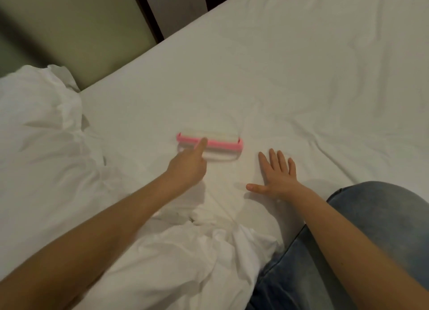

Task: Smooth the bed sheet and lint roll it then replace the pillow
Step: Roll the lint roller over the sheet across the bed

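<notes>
Rolling looks under way: the left hand [188, 168] grips the pink lint roller [210, 144], forefinger along its frame, the right hand [277, 172] pressing straight, spread fingers [274, 158] on the creased bed sheet [301, 77] just beside it, and the pillow [39, 105], left of both, not yet replaced.

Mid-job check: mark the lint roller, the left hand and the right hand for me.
lint roller [224, 144]: head view, on its pink bar.
left hand [188, 170]: head view, on the back of the hand.
right hand [282, 177]: head view, on the back of the hand.
</notes>
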A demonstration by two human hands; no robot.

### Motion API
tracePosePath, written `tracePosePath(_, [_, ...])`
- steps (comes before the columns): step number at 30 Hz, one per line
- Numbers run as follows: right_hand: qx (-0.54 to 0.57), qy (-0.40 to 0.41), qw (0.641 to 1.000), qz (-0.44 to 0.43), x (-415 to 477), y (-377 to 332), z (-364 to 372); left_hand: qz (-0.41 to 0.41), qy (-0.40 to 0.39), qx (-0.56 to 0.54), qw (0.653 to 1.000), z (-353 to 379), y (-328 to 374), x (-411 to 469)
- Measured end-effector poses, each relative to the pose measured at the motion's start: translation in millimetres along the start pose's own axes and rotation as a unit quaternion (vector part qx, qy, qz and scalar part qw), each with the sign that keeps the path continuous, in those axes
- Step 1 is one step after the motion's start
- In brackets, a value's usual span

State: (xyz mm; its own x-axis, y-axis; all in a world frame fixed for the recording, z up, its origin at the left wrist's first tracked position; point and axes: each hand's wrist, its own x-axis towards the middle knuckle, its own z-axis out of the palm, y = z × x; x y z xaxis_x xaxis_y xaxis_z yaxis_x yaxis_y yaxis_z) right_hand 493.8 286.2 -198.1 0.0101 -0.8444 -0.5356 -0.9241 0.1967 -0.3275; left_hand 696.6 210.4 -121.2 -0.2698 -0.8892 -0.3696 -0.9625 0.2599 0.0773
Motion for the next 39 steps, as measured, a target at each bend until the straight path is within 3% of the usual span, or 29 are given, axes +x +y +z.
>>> tracePosePath(3, [0.004,-0.001,1.000,-0.006,-2,4,-1,0.003,0.048,-0.068,0.997,-2,19,52])
tracePosePath(6, [0.008,0.006,1.000,-0.009,-2,6,0,-0.007,0.029,-0.089,0.996,-6,34,53])
tracePosePath(11, [-0.028,0.025,0.999,-0.007,2,4,8,0.013,-0.036,0.004,0.999,5,8,-39])
tracePosePath(14, [-0.055,0.040,0.998,0.009,2,2,10,0.014,-0.067,0.032,0.997,3,7,-50])
tracePosePath(20, [-0.031,0.045,0.997,0.057,-2,6,6,0.025,0.038,-0.044,0.998,2,30,43])
tracePosePath(24, [-0.009,0.042,0.996,0.075,-4,9,6,0.023,0.052,-0.100,0.993,-10,59,80])
tracePosePath(33, [-0.017,0.021,0.998,0.060,-7,10,6,0.040,-0.034,0.023,0.998,29,23,-68])
tracePosePath(39, [-0.030,0.004,0.998,0.053,-13,13,4,0.038,0.035,-0.059,0.997,8,52,37])
